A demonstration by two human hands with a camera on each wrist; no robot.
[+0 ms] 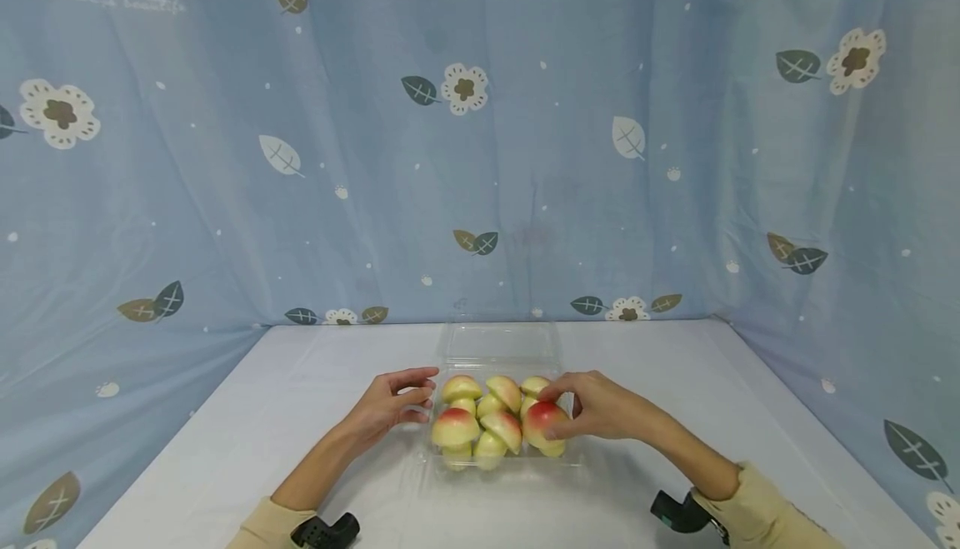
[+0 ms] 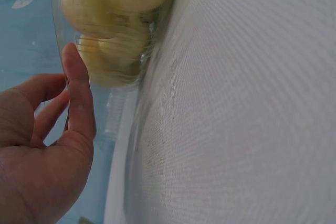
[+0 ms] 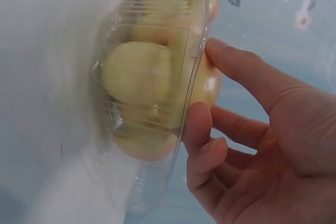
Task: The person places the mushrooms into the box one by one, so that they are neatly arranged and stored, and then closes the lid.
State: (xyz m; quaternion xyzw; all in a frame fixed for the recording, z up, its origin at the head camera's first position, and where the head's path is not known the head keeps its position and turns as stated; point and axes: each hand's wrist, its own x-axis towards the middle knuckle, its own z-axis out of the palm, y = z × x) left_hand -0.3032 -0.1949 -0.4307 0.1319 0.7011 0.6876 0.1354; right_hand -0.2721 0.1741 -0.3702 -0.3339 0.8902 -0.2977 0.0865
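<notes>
Several pale yellow, red-blushed peach-like fruits (image 1: 455, 428) sit in a clear plastic clamshell box (image 1: 517, 464) on the white table, in two rows, some perched on others. My right hand (image 1: 603, 406) holds the front right fruit (image 1: 542, 421) between thumb and fingers. In the right wrist view that fruit (image 3: 210, 85) rises above the box rim, with my fingertips right at the rim. On the other side, my left hand (image 1: 393, 406) holds the box's left edge. The left wrist view shows the rim (image 2: 59, 40) passing between its thumb and bent fingers.
The box's clear lid (image 1: 501, 342) stands open at the back, towards the blue patterned curtain (image 1: 525, 157) behind the table. White tabletop (image 1: 322, 366) extends to both sides of the box. Each wrist wears a black camera (image 1: 327, 531).
</notes>
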